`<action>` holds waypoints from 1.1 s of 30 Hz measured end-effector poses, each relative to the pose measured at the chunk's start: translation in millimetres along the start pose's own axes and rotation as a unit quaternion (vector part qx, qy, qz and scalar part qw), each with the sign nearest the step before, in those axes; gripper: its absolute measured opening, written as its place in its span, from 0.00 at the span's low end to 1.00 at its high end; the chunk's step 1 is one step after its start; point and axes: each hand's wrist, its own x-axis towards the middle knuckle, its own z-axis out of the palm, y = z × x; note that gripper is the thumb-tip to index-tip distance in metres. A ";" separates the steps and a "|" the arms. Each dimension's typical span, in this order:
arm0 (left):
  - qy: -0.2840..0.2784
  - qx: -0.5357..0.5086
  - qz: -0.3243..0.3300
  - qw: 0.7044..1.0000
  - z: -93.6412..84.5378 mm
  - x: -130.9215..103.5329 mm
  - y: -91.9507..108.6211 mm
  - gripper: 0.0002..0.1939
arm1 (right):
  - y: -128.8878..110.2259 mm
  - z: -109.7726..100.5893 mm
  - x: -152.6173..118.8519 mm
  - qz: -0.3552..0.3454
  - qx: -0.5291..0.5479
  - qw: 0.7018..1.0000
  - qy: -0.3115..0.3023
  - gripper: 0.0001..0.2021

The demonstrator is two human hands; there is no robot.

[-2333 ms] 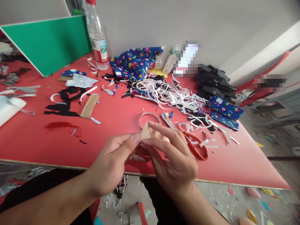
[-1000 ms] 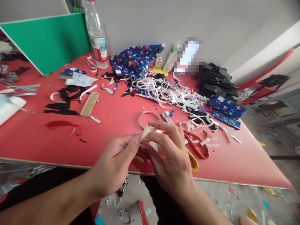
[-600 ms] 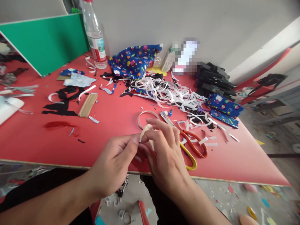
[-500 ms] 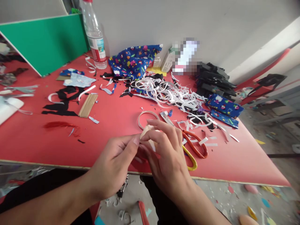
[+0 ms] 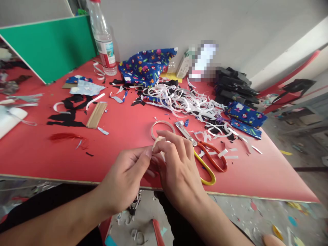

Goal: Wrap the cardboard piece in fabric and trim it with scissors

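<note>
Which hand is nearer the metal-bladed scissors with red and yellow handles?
Right. The right hand is immediately left of the scissors; the left hand is farther left.

Passable: bare table (image 5: 125,133) ahead of left hand (image 5: 128,177), between cardboard strip (image 5: 96,115) and thin ring (image 5: 163,122) | Also: bare near-right corner, beyond scissors (image 5: 198,144) | Blocked: scissors just beside right hand (image 5: 179,167); tangled white strips (image 5: 189,102) behind ring | Far limit: upright bottle (image 5: 105,48), heaped blue fabric (image 5: 147,66), wall (image 5: 153,24)
</note>
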 end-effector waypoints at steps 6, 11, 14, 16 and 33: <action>0.004 -0.009 0.006 1.000 0.4 -0.6 -1.4 0.20 | 1.8 -1.0 0.5 0.002 0.012 1.000 0.016 0.07; -0.002 -0.010 0.012 1.000 1.8 -1.1 1.8 0.20 | 2.2 -5.1 2.3 -0.008 0.042 0.998 0.040 0.07; 0.003 0.000 0.011 1.000 0.8 -2.1 2.1 0.19 | 2.4 -6.3 2.7 -0.005 0.043 0.998 0.036 0.06; 0.004 0.001 0.003 1.000 0.2 -2.9 1.7 0.19 | 2.6 -6.5 2.7 -0.004 0.043 0.998 0.034 0.05; 0.085 0.020 0.010 0.996 -2.9 1.0 1.2 0.17 | 15.1 -14.3 2.2 -0.026 0.111 0.992 0.061 0.10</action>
